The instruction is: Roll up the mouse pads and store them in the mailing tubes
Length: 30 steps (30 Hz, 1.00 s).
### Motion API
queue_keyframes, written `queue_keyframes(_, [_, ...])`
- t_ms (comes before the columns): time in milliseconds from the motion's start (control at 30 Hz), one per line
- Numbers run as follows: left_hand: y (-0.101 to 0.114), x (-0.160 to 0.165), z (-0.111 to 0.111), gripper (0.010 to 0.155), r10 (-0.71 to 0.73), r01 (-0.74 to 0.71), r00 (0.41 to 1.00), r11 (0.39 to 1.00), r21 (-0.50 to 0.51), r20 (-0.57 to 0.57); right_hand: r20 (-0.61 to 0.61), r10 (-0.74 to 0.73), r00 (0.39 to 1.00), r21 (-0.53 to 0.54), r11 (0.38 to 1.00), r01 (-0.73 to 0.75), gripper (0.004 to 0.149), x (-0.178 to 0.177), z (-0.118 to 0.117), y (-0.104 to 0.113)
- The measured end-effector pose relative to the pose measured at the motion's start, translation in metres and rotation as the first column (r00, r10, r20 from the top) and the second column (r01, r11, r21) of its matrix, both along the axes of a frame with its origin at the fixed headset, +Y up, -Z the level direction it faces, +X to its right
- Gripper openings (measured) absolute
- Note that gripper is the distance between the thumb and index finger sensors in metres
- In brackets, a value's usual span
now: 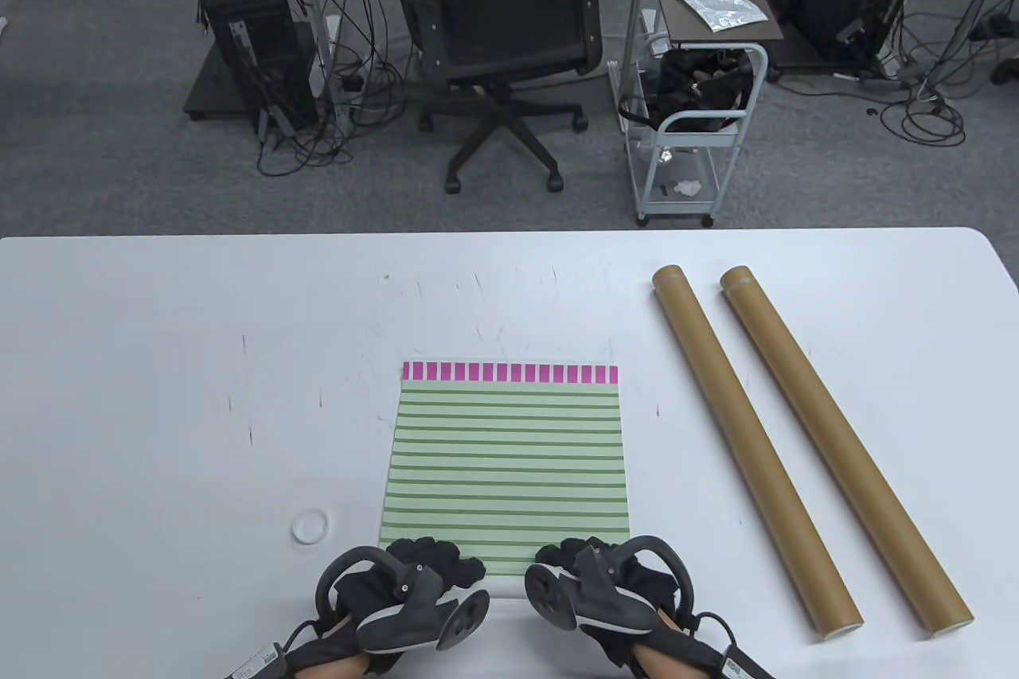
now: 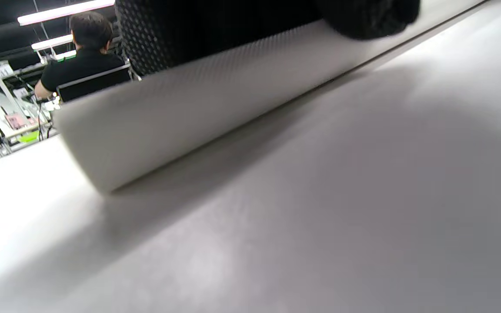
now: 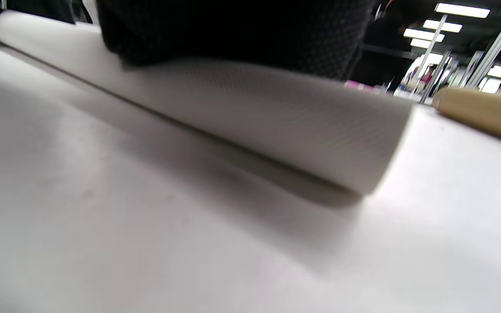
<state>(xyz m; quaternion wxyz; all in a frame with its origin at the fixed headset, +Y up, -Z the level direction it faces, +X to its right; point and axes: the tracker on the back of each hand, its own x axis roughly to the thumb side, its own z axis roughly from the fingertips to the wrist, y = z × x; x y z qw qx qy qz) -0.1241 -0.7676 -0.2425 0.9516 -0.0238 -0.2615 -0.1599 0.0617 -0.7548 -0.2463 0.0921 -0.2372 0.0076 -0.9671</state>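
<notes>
A green-striped mouse pad [image 1: 507, 456] with a magenta strip along its far edge lies flat at the table's middle front. Its near edge is curled up into a roll, and the white underside [image 2: 198, 113] shows in the left wrist view. My left hand [image 1: 434, 558] grips the roll's left part, fingers [image 2: 242, 26] on top. My right hand [image 1: 569, 554] grips the right part, with its fingers [image 3: 233, 30] over the white roll [image 3: 276, 126]. Two brown mailing tubes [image 1: 752, 448] [image 1: 844, 448] lie side by side to the right, slanting away.
A white ring-shaped cap [image 1: 310, 527] lies on the table [image 1: 159, 360] left of the pad. One tube's end [image 3: 485, 113] shows close to the roll's right end. Beyond the far edge stand an office chair [image 1: 509, 34] and a small cart [image 1: 692, 130].
</notes>
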Motion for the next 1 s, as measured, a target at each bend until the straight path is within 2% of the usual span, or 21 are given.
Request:
queue_keyframes(67, [-0.001, 0.0, -0.004, 0.048, 0.024, -0.025, 1.0, 0.999, -0.037, -0.019, -0.019, 0.02, 1.0, 0.049, 0.999, -0.019, 0.041, 0.0, 0.002, 0.004])
queue_keyframes(133, [-0.001, 0.0, -0.005, 0.048, 0.024, -0.025, 0.999, 0.999, -0.041, -0.025, -0.044, 0.05, 0.998, 0.037, 0.998, -0.048, 0.041, 0.0, 0.005, 0.003])
queue_keyframes(267, [0.001, 0.0, -0.004, 0.048, 0.013, -0.014, 0.999, 1.0, -0.027, -0.031, -0.055, 0.082, 0.995, 0.007, 0.997, -0.082, 0.054, -0.003, 0.007, 0.002])
queue_keyframes(333, [0.002, -0.001, -0.005, 0.048, 0.016, -0.017, 0.999, 0.999, -0.028, -0.031, -0.06, 0.083, 0.995, 0.045, 0.996, -0.08, 0.05, -0.004, 0.007, 0.0])
queue_keyframes(433, [0.005, -0.005, -0.007, 0.056, 0.021, -0.022, 0.999, 0.999, -0.024, -0.03, -0.062, 0.069, 0.996, 0.034, 0.997, -0.067, 0.048, -0.003, 0.004, -0.001])
queue_keyframes(500, [0.003, -0.004, -0.007, 0.047, 0.03, -0.032, 0.999, 0.999, -0.042, -0.026, -0.061, 0.071, 0.996, 0.035, 0.997, -0.069, 0.047, -0.002, 0.003, -0.002])
queue_keyframes(600, [0.003, -0.002, -0.003, 0.056, -0.015, 0.015, 1.0, 1.0, 0.007, -0.001, -0.046, 0.067, 0.997, 0.009, 0.998, -0.067, 0.047, 0.0, -0.001, -0.005])
queue_keyframes(700, [0.003, 0.003, 0.0, 0.051, -0.065, 0.064, 0.998, 0.992, 0.108, 0.009, -0.03, 0.043, 0.999, -0.022, 0.999, -0.043, 0.047, 0.003, -0.003, -0.005])
queue_keyframes(833, [0.004, 0.002, -0.004, 0.047, -0.025, 0.026, 0.999, 0.998, 0.059, -0.021, -0.01, 0.041, 0.999, -0.051, 0.998, -0.042, 0.055, 0.007, -0.004, -0.004])
queue_keyframes(900, [0.003, -0.001, -0.007, 0.047, 0.007, -0.006, 0.999, 1.0, 0.025, -0.043, -0.001, 0.055, 0.998, -0.005, 0.998, -0.055, 0.052, 0.007, -0.003, -0.005])
queue_keyframes(1000, [0.003, -0.003, -0.01, 0.048, 0.023, -0.023, 0.998, 1.0, 0.001, -0.055, -0.002, 0.055, 0.998, -0.033, 0.998, -0.055, 0.051, 0.005, -0.004, -0.005])
